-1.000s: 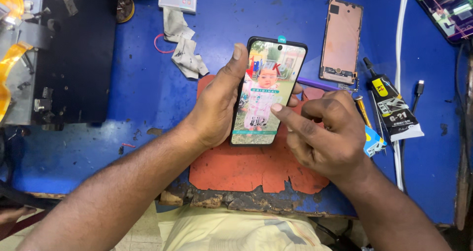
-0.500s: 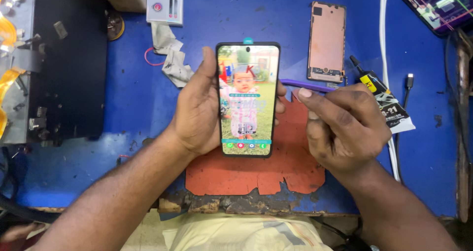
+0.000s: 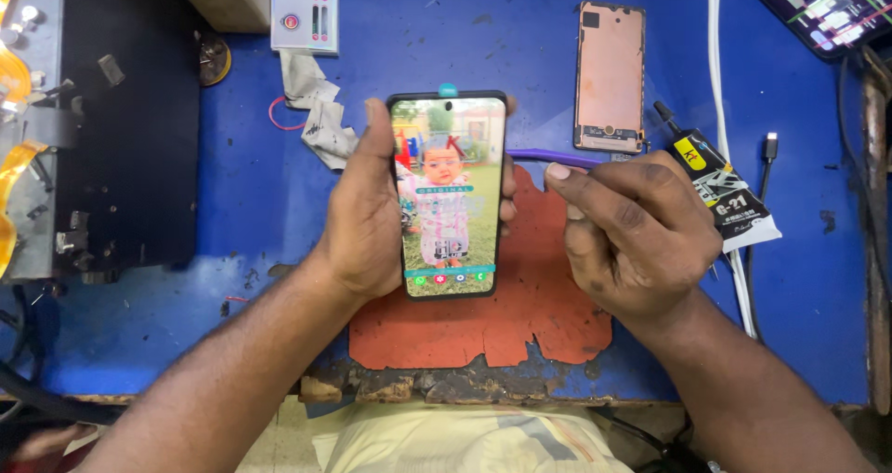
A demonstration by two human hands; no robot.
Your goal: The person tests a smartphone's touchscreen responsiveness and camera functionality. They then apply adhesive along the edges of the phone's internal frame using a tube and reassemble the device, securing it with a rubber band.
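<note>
Phone (image 3: 449,194) with its screen lit sits gripped in the left hand (image 3: 367,217) over the red mat (image 3: 520,320). The right hand (image 3: 632,236) pinches a purple stick (image 3: 548,156), ready to touch the phone's edge next, I think.

phone (image 3: 449,194) now upright — right hand (image 3: 632,236) off its screen

one phone (image 3: 450,194), one back cover (image 3: 609,75), two hands (image 3: 372,222)

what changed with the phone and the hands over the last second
The left hand turned the phone from tilted to upright. The right hand left the screen and took hold of the purple pry tool. The left grip and the orange mat stayed.
</note>
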